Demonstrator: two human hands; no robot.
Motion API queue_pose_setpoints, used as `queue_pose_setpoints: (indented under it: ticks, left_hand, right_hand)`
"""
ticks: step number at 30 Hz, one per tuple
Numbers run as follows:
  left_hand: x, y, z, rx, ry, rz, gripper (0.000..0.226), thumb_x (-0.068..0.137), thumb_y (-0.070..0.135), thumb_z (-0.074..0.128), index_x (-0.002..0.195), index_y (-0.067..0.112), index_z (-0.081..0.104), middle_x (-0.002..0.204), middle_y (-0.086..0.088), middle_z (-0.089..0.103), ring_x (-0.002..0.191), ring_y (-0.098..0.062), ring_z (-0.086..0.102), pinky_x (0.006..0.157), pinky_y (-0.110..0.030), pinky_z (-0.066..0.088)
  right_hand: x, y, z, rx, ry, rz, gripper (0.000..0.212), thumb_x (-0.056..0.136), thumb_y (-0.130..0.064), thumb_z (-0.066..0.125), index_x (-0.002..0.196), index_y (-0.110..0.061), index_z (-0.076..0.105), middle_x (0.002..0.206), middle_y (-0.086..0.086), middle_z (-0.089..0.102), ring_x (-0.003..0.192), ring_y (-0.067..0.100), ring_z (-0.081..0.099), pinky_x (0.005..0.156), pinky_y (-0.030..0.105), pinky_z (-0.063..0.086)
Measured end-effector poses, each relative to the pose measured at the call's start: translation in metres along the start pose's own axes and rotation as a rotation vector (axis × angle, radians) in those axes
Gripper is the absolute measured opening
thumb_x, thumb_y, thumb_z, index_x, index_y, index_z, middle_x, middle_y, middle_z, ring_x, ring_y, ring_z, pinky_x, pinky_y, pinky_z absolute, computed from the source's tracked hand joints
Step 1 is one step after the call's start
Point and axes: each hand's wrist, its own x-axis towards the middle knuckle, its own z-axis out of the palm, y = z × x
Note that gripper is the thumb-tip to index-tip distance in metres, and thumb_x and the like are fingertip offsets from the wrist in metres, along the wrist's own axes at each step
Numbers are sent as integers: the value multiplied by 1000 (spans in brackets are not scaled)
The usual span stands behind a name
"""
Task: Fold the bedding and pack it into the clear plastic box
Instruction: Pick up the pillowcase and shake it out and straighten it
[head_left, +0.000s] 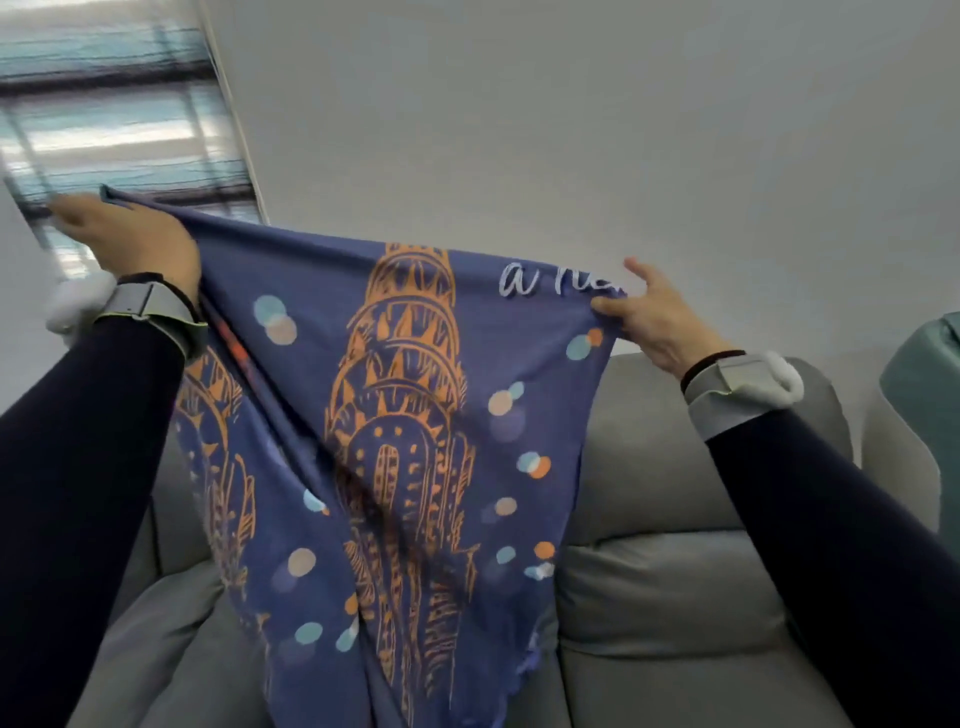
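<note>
Blue fabric bedding with orange tower print (405, 415) is held up in the air in front of the grey sofa (675, 597). Left hand (132, 244) grips the top left corner and right hand (660, 322) pinches the top right edge. The top edge is taut and higher on the left. The long axis hangs vertical, tower tip up. Bare white wall (571, 130) above.

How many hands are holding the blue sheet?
2. The left hand grips the upper left corner of the sheet; the right hand pinches its top edge on the right.
</note>
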Motion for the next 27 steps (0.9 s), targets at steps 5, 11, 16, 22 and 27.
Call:
queue_pose_setpoints:
  ticks: [5, 11, 16, 22, 27]
  left_hand:
    - [-18, -2, 8, -10, 40, 34, 46, 98, 18, 25, 141, 3, 28, 148, -10, 35, 131, -28, 43, 105, -32, 31]
    - [-12, -13, 2, -17, 57, 63, 36, 94, 13, 27, 128, 9, 38, 140, -12, 45, 126, -32, 46, 101, -36, 34]
    - [-17, -7, -5, -50, 81, 74, 11, 94, 15, 26, 102, 19, 31, 135, -12, 48, 122, -31, 49, 96, -36, 34]
    - [-21, -6, -8, -86, 126, 111, 16, 93, 13, 24, 98, 25, 33, 134, -13, 48, 122, -32, 48, 96, -36, 33]
    - [-10, 0, -5, -133, 154, 144, 17, 94, 15, 25, 107, 18, 35, 133, -12, 49, 121, -26, 51, 97, -26, 34]
  right_hand:
    - [7, -14, -9, 40, 219, -225, 33, 91, 1, 54, 121, -12, 56, 87, 2, 62, 62, 2, 61, 64, 17, 52]
    - [8, -13, -12, -183, 235, -211, 39, 84, -17, 68, 121, -10, 59, 88, 11, 68, 80, 20, 63, 85, 40, 55]
    - [3, -35, -11, 102, 218, -315, 24, 86, -17, 67, 110, -19, 61, 78, 1, 64, 64, 7, 61, 65, 22, 53]
    - [10, -20, -13, -253, 213, -297, 25, 88, -16, 64, 111, -7, 68, 85, 5, 68, 71, 5, 61, 73, 18, 50]
    - [14, -43, -13, -285, 287, -421, 35, 87, -7, 59, 123, -6, 62, 95, -1, 64, 90, 9, 58, 92, 20, 46]
